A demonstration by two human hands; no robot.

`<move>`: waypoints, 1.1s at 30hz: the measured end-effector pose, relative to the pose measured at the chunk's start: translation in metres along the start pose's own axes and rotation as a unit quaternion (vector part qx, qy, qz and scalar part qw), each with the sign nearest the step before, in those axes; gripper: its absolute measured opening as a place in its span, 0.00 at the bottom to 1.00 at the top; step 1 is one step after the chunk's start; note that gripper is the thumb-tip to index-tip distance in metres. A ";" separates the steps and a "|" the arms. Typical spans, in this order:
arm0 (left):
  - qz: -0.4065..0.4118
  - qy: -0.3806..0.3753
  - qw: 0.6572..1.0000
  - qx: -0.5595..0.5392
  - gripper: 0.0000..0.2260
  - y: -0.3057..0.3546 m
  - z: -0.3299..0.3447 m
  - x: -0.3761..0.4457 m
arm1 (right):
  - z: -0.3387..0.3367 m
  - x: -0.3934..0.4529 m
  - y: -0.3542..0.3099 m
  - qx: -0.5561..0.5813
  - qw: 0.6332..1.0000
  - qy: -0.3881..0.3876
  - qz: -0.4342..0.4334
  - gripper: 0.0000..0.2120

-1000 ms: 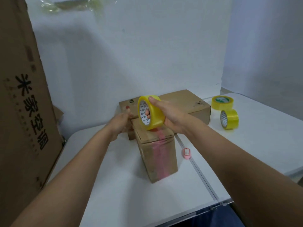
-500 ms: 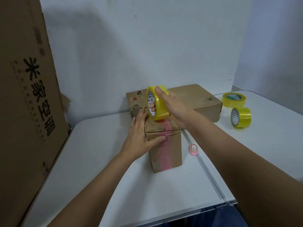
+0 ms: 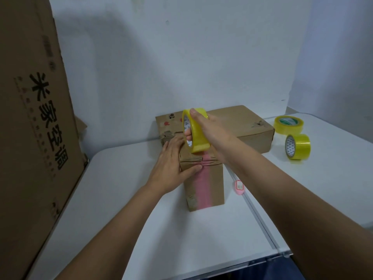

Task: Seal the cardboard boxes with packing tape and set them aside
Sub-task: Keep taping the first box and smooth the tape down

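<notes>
Head view: a small upright cardboard box (image 3: pixel 203 186) stands on the white table (image 3: pixel 125 199), with a pink strip of tape (image 3: pixel 203 188) running down its near face and over its top edge. The right hand (image 3: pixel 212 132) holds a yellow roll of packing tape (image 3: pixel 196 131) on edge just above the top of this box, thumb over the rim and fingers curled through the core. The left hand (image 3: pixel 173 166) lies flat on the box's left top corner, fingers straight across the top and thumb pressed against the near face beside the pink strip. Directly behind the small box lies a long flat cardboard box (image 3: pixel 248 126); whether the two touch cannot be told. Well right of the small box sit two more yellow tape rolls, one standing on edge (image 3: pixel 298 146) and one lying flat (image 3: pixel 288 124) behind it. Just right of the small box, on the table seam, lies a small pink object (image 3: pixel 239 187). Far left of the box, a tall cardboard carton (image 3: pixel 30 128) with black printed characters stands at the table edge.
</notes>
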State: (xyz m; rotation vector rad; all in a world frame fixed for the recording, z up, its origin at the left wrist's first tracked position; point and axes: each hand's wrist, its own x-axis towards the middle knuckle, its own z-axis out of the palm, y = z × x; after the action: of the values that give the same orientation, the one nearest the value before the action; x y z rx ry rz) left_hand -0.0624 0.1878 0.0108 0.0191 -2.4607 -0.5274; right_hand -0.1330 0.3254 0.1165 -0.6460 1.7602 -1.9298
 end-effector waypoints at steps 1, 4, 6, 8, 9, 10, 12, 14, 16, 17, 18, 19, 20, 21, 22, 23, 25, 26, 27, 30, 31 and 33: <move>0.005 0.003 1.000 0.000 0.38 0.000 0.000 0.001 | 0.000 -0.003 -0.002 0.004 1.000 0.003 0.004 0.18; 0.011 -0.005 1.000 -0.001 0.38 -0.003 0.001 0.005 | -0.005 -0.013 -0.007 0.027 0.999 0.013 0.024 0.16; 0.008 -0.013 1.000 0.004 0.39 -0.006 0.000 0.009 | -0.008 -0.020 -0.010 0.027 0.999 0.008 0.038 0.18; 0.014 -0.023 1.000 0.010 0.38 -0.010 0.001 0.013 | -0.009 -0.025 -0.011 0.017 0.999 0.006 0.045 0.19; 0.016 -0.028 0.999 0.011 0.38 -0.012 0.002 0.013 | -0.010 -0.027 -0.011 0.018 0.999 0.008 0.048 0.20; 0.015 -0.033 0.999 0.010 0.38 -0.012 0.003 0.014 | -0.012 -0.029 -0.011 0.022 0.998 0.010 0.052 0.20; 0.008 -0.033 0.999 0.012 0.39 -0.014 0.005 0.015 | -0.013 -0.035 -0.009 0.025 0.998 0.001 0.066 0.20; 0.001 -0.020 1.000 0.021 0.41 -0.015 0.005 0.016 | -0.012 -0.045 -0.004 0.008 0.997 -0.016 0.080 0.19; -0.002 -0.013 1.000 0.024 0.41 -0.013 0.006 0.019 | -0.013 -0.055 0.004 -0.010 0.996 -0.008 0.089 0.20; -0.004 -0.011 1.000 0.022 0.41 -0.011 0.006 0.020 | -0.014 -0.059 0.008 -0.014 0.996 -0.001 0.093 0.21; -0.007 -0.009 1.000 0.019 0.41 -0.009 0.006 0.022 | -0.016 -0.063 0.012 -0.016 0.995 0.004 0.095 0.21; -0.012 -0.007 1.000 0.017 0.41 -0.009 0.007 0.023 | -0.018 -0.066 0.016 -0.015 0.995 0.008 0.097 0.22; -0.015 -0.006 1.000 0.017 0.41 -0.008 0.008 0.023 | -0.020 -0.068 0.020 -0.012 0.995 0.012 0.098 0.22; -0.019 -0.006 1.000 0.019 0.41 -0.009 0.009 0.023 | -0.021 -0.070 0.023 -0.008 0.995 0.016 0.099 0.23; -0.022 -0.008 1.000 0.020 0.41 -0.010 0.010 0.022 | -0.021 -0.071 0.026 -0.005 0.995 0.019 0.100 0.23; -0.022 -0.010 0.999 0.022 0.41 -0.011 0.010 0.023 | -0.021 -0.071 0.028 -0.005 0.995 0.021 0.098 0.23; -0.018 -0.007 0.999 0.026 0.41 -0.013 0.011 0.023 | -0.020 -0.071 0.030 -0.014 0.995 0.026 0.092 0.23; -0.017 -0.005 0.999 0.029 0.41 -0.013 0.011 0.024 | -0.020 -0.071 0.030 -0.020 0.996 0.027 0.088 0.23; -0.017 -0.005 0.999 0.031 0.41 -0.013 0.011 0.024 | -0.019 -0.072 0.031 -0.024 0.996 0.029 0.086 0.23; -0.012 0.000 0.999 0.036 0.41 -0.014 0.012 0.024 | -0.017 -0.075 0.035 -0.012 0.996 0.029 0.086 0.21; -0.011 0.000 0.999 0.036 0.41 -0.014 0.012 0.024 | -0.016 -0.076 0.038 -0.009 0.996 0.031 0.086 0.21; -0.012 0.000 0.999 0.037 0.41 -0.013 0.013 0.024 | -0.014 -0.077 0.045 -0.019 0.995 0.039 0.085 0.22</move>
State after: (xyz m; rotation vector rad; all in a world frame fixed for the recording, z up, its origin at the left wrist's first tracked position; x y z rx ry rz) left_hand -0.0905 0.1771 0.0103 0.0775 -2.4823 -0.4468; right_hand -0.0797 0.3796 0.0673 -0.4231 1.8397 -1.8332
